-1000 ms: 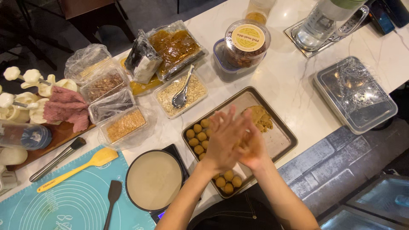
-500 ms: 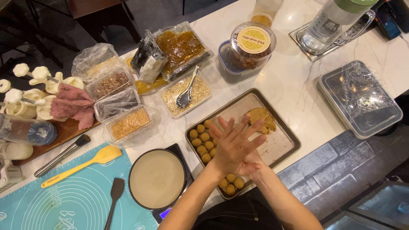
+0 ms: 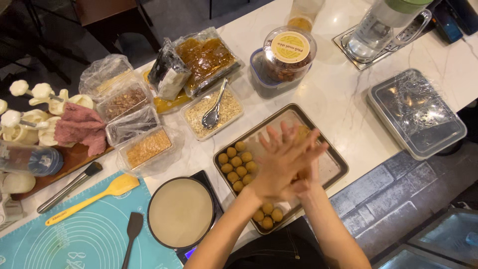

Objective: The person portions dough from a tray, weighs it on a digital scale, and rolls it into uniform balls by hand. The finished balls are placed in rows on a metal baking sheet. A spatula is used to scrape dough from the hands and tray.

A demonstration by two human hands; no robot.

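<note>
My left hand lies across my right hand, palms pressed together and fingers stretched out, just above a metal baking tray. Anything between the palms is hidden. Several small golden balls sit in rows at the tray's left end, and a few more balls lie at its near corner under my left wrist. A round bowl of pale dough stands on a black scale just left of the tray.
Behind the tray are a tub of oats with a spoon, several wrapped filling tubs and a lidded jar. A film-covered metal tray sits right. A yellow spatula and dark spatula lie on a teal mat.
My pressed hands have slid against each other over the tray, the fingers swinging from upright toward the right. Nothing on the counter has moved.
</note>
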